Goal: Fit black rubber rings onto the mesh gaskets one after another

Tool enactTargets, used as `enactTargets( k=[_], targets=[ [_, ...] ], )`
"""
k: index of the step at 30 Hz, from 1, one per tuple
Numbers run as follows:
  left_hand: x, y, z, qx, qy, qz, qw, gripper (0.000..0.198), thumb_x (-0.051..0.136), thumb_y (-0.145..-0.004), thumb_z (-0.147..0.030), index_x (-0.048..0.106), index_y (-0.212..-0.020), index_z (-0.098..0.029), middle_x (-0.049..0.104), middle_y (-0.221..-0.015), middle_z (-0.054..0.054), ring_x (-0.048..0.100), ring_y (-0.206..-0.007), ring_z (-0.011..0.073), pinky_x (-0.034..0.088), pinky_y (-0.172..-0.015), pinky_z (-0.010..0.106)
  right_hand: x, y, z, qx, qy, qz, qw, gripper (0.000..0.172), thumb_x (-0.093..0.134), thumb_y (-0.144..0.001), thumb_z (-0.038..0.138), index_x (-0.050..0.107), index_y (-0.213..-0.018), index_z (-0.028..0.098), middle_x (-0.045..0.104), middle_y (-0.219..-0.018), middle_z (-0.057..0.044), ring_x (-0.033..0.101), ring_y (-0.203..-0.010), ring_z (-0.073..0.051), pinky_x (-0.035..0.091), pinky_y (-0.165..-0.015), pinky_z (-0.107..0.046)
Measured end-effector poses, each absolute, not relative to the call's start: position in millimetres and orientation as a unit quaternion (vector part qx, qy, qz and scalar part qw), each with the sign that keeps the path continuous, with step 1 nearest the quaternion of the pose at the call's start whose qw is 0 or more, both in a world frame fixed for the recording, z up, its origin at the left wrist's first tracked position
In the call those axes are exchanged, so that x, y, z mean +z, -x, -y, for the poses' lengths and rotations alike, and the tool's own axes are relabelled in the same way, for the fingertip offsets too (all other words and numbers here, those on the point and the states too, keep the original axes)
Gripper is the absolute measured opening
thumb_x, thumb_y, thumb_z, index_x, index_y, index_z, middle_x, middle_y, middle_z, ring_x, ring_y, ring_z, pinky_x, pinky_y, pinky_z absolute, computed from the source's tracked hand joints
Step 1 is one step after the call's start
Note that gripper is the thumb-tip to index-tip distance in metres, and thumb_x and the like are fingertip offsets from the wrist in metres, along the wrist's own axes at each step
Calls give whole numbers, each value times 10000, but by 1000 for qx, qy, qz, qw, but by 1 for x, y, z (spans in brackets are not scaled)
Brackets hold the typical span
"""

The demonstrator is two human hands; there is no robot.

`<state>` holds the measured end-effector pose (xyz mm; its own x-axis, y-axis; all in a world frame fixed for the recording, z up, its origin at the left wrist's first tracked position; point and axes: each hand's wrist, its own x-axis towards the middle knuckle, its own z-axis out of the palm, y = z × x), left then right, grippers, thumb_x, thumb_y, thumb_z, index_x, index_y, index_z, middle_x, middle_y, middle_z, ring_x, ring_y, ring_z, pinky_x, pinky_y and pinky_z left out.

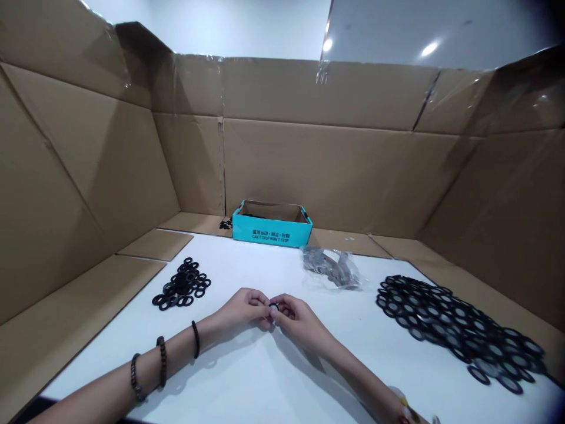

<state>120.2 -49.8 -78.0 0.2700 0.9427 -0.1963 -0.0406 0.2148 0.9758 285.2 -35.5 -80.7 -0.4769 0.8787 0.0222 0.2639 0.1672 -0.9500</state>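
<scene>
The left hand (243, 308) and right hand (296, 319) meet, fingers closed, pinching a small black ring (274, 305) between them. Black rings (182, 284) lie left, more (454, 327) right; a teal box (272, 229) sits at the table's (265, 265) far edge.

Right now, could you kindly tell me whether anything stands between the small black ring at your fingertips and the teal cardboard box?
Nothing visible does. From the small black ring, pinched between your left hand and right hand, the way to the teal cardboard box crosses only white tabletop. The clear plastic bag of grey pieces lies right of that line.
</scene>
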Motion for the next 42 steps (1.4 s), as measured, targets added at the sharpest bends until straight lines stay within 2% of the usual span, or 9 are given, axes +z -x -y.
enactTargets(
  k=[5, 13, 22, 29, 38, 42],
  targets=[
    [-80, -118, 49, 385, -512, -450, 622, 267, 737, -589, -307, 610, -695, -98, 636, -561, 33, 600, -511, 130, 447, -574, 247, -86, -287, 31, 499, 401, 705, 304, 180, 596, -724, 285, 626, -797, 123, 622, -671, -26, 535, -618, -122, 383, -567, -221],
    [-81, -121, 51, 413, -504, -474, 593, 304, 769, -554, -329, 617, -685, -100, 630, -573, 29, 598, -500, 136, 429, -545, 241, -79, -292, 25, 489, 419, 709, 287, 180, 629, -682, 290, 627, -687, 110, 608, -598, -16, 485, -521, -95, 355, -497, -206],
    [-73, -122, 52, 392, -495, -497, 595, 345, 782, -545, -357, 599, -700, -108, 666, -642, 49, 632, -593, 148, 445, -598, 228, -75, -294, 20, 499, 407, 692, 327, 136, 649, -635, 240, 648, -700, 120, 605, -592, -14, 542, -559, -113, 401, -526, -212],
    [-72, -124, 51, 390, -490, -512, 588, 357, 794, -515, -364, 606, -675, -106, 662, -603, 50, 625, -567, 149, 443, -589, 234, -80, -292, 18, 504, 403, 687, 333, 130, 653, -624, 237, 660, -684, 121, 616, -581, -19, 537, -545, -115, 390, -509, -211],
    [-75, -125, 50, 403, -484, -499, 595, 325, 793, -510, -330, 618, -658, -99, 650, -579, 49, 619, -573, 148, 452, -617, 245, -76, -293, 24, 444, 398, 753, 279, 91, 513, -752, 202, 591, -740, 157, 578, -675, -5, 481, -627, -123, 337, -560, -222],
    [-74, -125, 50, 403, -473, -489, 612, 314, 795, -514, -311, 619, -667, -101, 657, -602, 46, 616, -582, 137, 471, -641, 252, -73, -294, 25, 462, 382, 764, 240, 118, 447, -805, 186, 559, -777, 162, 560, -720, -9, 469, -680, -130, 343, -616, -235]
  ],
)
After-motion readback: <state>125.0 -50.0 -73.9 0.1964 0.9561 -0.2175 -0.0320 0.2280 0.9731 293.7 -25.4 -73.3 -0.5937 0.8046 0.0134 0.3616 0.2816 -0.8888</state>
